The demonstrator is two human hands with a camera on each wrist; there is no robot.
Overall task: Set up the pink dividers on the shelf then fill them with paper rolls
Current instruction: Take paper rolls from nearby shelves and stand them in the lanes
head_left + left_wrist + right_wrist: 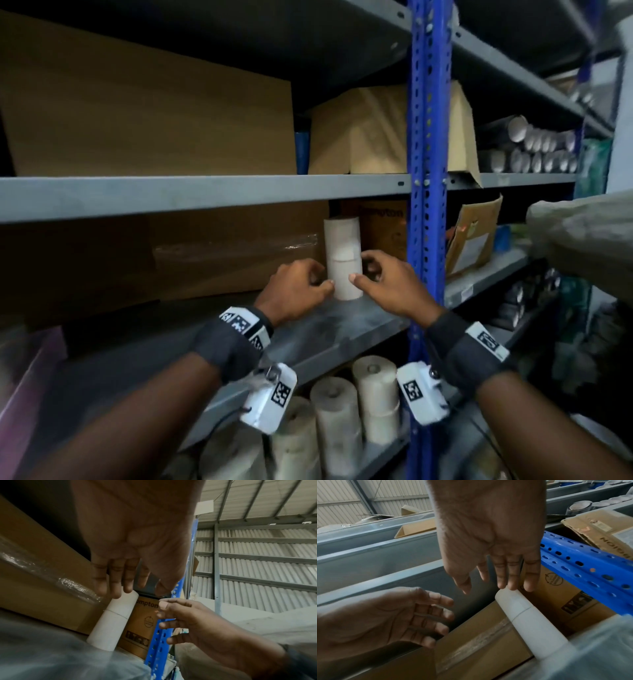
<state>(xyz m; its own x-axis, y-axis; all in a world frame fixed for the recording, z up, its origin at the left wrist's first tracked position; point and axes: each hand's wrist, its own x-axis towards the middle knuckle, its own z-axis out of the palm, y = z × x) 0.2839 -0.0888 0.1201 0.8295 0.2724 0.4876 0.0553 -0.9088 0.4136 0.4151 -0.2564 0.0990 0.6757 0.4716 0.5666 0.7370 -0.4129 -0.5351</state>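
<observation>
Grey shelf [359, 322] w/ big taped carton [212, 253] at back; two white paper rolls [343, 260] stacked upright btwn carton & blue post [426, 205]. Left hand [298, 287], right hand [387, 284] flanking stack, fingers loose, gripping nothing

head cam down, wrist cams close, shared rolls [343, 260]

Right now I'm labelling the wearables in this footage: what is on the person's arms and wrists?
Both forearms are bare, no sleeves. The left wrist and right wrist each wear a dark grey band with a white tag printed with black square codes. Under each hangs a white camera box with its own code; thin dark cables trail off the boxes.
</observation>
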